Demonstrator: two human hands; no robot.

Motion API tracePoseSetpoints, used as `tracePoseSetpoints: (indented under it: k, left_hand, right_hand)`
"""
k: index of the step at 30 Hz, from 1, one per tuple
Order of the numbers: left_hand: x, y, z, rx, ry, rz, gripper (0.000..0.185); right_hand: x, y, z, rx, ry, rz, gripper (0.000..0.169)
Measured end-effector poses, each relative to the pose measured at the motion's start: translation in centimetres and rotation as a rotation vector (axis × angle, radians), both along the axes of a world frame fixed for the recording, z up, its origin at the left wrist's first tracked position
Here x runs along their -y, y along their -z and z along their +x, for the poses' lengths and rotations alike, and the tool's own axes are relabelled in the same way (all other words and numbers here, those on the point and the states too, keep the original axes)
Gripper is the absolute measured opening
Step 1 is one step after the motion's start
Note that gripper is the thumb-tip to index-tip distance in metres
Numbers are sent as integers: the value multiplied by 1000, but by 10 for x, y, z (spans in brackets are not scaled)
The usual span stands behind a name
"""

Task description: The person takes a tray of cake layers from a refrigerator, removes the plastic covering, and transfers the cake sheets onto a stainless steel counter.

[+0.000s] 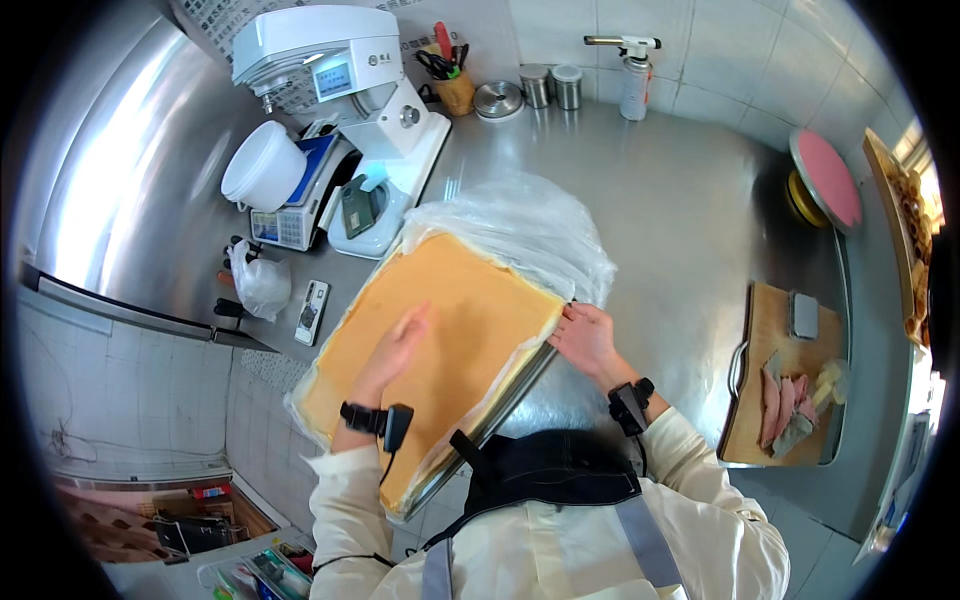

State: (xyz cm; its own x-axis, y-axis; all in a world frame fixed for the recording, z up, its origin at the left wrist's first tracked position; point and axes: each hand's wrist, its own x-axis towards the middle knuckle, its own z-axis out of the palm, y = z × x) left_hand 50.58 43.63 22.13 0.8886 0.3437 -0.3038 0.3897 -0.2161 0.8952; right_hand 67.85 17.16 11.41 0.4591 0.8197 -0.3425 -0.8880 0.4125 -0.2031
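A flat golden sheet of sponge cake (469, 300), edged with pale lining, lies on a metal baking tray (487, 427) that sits slantwise at the worktop's front. My left hand (399, 346) is over the cake's left half, holding nothing, with its fingers pointing away from me; whether it touches the surface I cannot tell. At the cake's right corner, my right hand (583, 334) has its fingertips on the edge of the tray or lining; its grip is not clear. Crumpled clear plastic film (525, 225) lies bunched along the far side of the cake.
Far left stand a white stand mixer (375, 90), a scale (292, 214) bearing a white bucket (262, 166), and a phone (311, 313). Behind are metal canisters (567, 86) and a blowtorch (634, 82). Rightwards are a wooden board (772, 322) with cloths and a pink-topped turntable (825, 180).
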Motion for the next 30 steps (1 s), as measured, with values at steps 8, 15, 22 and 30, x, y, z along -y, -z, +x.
tracePoseSetpoints:
  k: [8, 15, 22, 30]
  left_hand:
    - [-145, 84, -31, -443, -159, 820, 57]
    - [-178, 88, -21, -428, -252, 599, 56]
    - [-172, 100, -19, -248, -196, 669, 47]
    - [-180, 87, -13, -205, -146, 645, 41]
  right_hand:
    - [-3, 8, 20, 73, -141, 30, 51]
    - [-27, -18, 31, 54, -185, -52, 56]
    - [-44, -27, 57, 163, -339, -137, 55]
    - [-96, -56, 94, 412, -928, -320, 53]
